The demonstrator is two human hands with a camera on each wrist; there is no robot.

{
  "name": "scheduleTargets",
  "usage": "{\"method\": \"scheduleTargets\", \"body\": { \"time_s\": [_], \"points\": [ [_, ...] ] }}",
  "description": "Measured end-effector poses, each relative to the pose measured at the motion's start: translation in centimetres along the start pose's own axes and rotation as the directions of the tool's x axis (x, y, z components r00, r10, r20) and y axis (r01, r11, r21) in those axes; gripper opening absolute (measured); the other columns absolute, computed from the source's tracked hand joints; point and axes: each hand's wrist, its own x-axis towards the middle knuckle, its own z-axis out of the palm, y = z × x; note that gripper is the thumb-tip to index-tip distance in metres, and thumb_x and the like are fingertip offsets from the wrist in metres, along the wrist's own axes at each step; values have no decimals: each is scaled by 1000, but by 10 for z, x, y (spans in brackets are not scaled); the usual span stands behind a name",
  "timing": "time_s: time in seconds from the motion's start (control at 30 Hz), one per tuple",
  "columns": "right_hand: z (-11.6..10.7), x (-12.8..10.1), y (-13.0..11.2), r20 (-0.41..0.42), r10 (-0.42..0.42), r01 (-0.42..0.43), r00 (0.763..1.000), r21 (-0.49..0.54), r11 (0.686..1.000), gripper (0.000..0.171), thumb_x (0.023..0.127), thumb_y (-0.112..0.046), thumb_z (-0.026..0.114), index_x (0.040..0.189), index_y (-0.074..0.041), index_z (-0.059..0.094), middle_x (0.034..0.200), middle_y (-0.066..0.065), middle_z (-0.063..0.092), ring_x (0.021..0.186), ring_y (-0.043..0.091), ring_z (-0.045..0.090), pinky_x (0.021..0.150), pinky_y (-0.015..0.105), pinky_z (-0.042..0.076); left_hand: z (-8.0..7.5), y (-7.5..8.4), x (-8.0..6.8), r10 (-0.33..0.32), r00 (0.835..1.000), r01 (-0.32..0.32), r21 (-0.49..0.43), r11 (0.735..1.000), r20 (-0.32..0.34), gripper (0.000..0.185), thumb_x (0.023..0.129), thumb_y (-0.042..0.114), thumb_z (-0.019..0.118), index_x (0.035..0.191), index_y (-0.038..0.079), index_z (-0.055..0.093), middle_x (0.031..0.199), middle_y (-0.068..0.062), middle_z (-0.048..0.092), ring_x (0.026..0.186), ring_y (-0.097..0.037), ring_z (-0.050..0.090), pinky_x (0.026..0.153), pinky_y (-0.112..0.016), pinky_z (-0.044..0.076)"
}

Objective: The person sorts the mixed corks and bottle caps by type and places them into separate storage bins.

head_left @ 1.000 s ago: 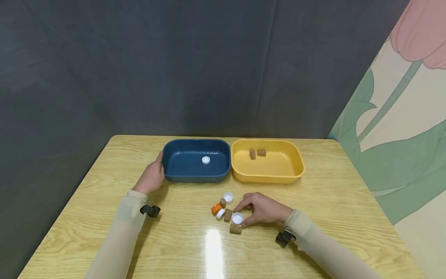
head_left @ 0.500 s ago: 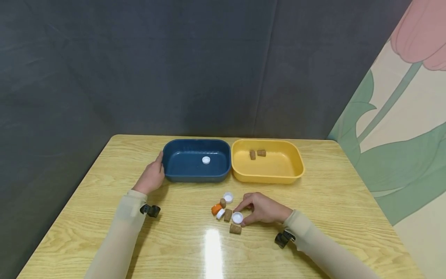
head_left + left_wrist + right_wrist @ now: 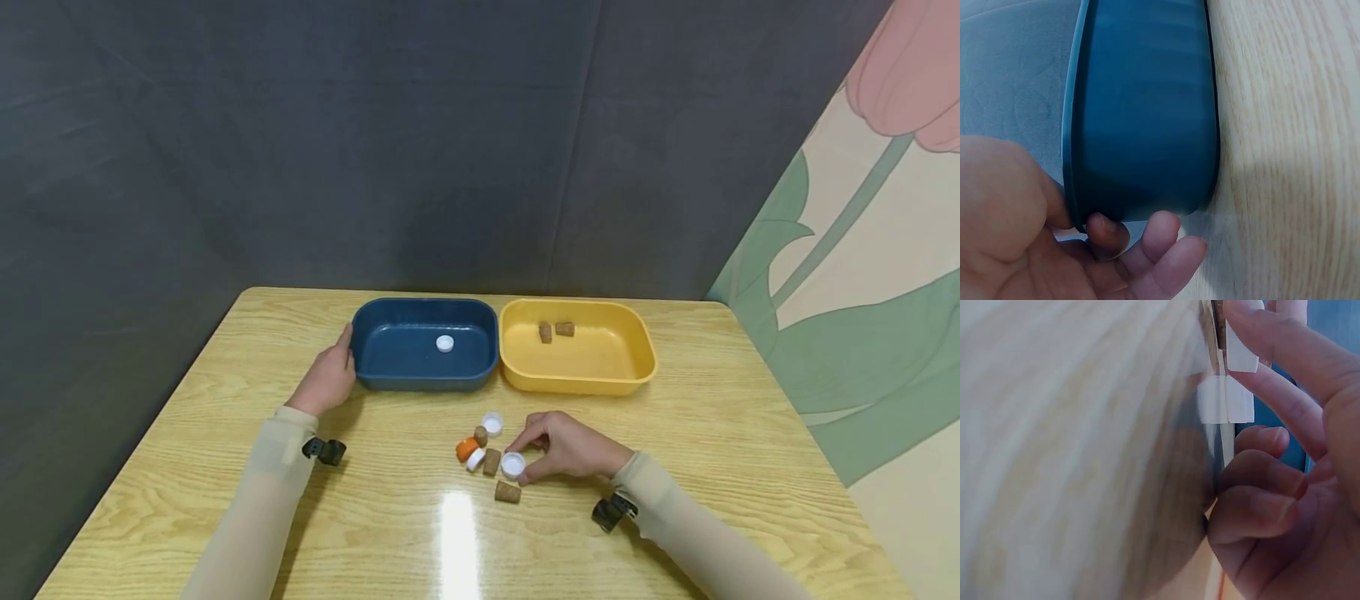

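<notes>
Head view shows the right hand [image 3: 568, 447] pinching a small white plastic bottle cap [image 3: 513, 464] between thumb and fingers, low over the light wooden table [image 3: 720, 433] toward its near edge, amid a cluster of cork stoppers [image 3: 507, 492], white caps and an orange cap [image 3: 467, 448]. The left hand [image 3: 327, 379] grips the left end of the dark blue plastic tray [image 3: 390, 360]; a yellow plastic tray [image 3: 600, 367] sits just beside it toward the far edge

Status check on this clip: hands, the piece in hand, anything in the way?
Left hand holds blue tray end. Right hand pinches white cap. Corks and caps crowd it; nothing blocks the trays.
</notes>
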Motion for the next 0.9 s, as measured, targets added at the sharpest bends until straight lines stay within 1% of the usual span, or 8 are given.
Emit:
{"method": "scheduleTargets", "body": {
  "time_s": [0.1, 0.17, 0.27, 0.33, 0.4, 0.57, 0.77, 0.9],
  "points": [
    [-1, 0, 0, -10, 17, -17, 1000, 28, 999, 29, 75, -30, 89, 102, -28, 80, 80, 0, 60, 75, 12, 49, 65, 21, 41, 0, 0, 0, 1, 1000, -1, 1, 1000, -3, 55, 106, 5, 24, 155, -12, 6, 151, -37, 32, 121, -42, 55, 100, -54, 44],
    [-3, 0, 0, -19, 34, -34, 999, 45, 998, 28, 75, -29, 89, 101, -28, 80, 82, 1, 61, 76, 14, 50, 65, 22, 41, 0, 0, 0, 0, 1000, 0, -1, 1000, 0, 55, 106, 5, 24, 155, -12, 5, 151, -37, 33, 111, -41, 57, 96, -52, 45],
    [-7, 1, -2, -39, 48, -46, 998, 48, 998, 27, 75, -27, 89, 100, -29, 80, 82, 4, 61, 76, 15, 50, 65, 22, 40, 0, 2, -1, 7, 1000, -7, 8, 1000, -6, 55, 106, 4, 24, 155, -13, 7, 149, -38, 35, 116, -43, 57, 100, -53, 44],
    [-10, 2, -4, -52, 38, -37, 998, 29, 999, 26, 75, -25, 89, 99, -29, 80, 81, 6, 62, 75, 16, 49, 64, 22, 39, 0, 2, -1, 13, 1000, -13, 12, 1000, -9, 55, 105, 4, 24, 155, -13, 7, 149, -38, 36, 123, -46, 54, 104, -55, 42],
    [-13, 3, -6, -62, 25, -24, 998, 13, 1000, 26, 75, -24, 89, 99, -29, 80, 82, 7, 62, 75, 18, 50, 64, 23, 39, -1, 3, -2, 20, 1000, -19, 22, 1000, -17, 55, 105, 3, 25, 155, -14, 8, 148, -38, 37, 131, -47, 46, 107, -56, 40],
    [-22, 8, -12, -71, -7, 7, 997, 5, 1000, 28, 77, -24, 88, 102, -29, 79, 84, 8, 64, 76, 23, 51, 64, 23, 38, 0, 3, -2, 18, 1000, -18, 25, 1000, -18, 55, 105, 3, 25, 155, -13, 8, 148, -38, 38, 130, -47, 47, 107, -56, 40],
    [-32, 17, -24, -93, -26, 25, 995, -14, 1000, 27, 78, -19, 87, 103, -26, 79, 83, 18, 60, 71, 15, 47, 60, 22, 36, 0, 2, -1, 27, 999, -26, 21, 999, -26, 55, 105, 3, 25, 154, -14, 8, 148, -38, 37, 131, -47, 47, 107, -56, 39],
    [-38, 27, -33, -117, -35, 32, 993, -28, 999, 26, 77, -17, 88, 101, -23, 79, 81, 19, 58, 69, 14, 46, 60, 23, 36, 0, 1, -1, 29, 999, -29, 17, 999, -24, 55, 105, 3, 24, 154, -15, 8, 148, -39, 36, 131, -47, 46, 107, -56, 39]
  ]
}}
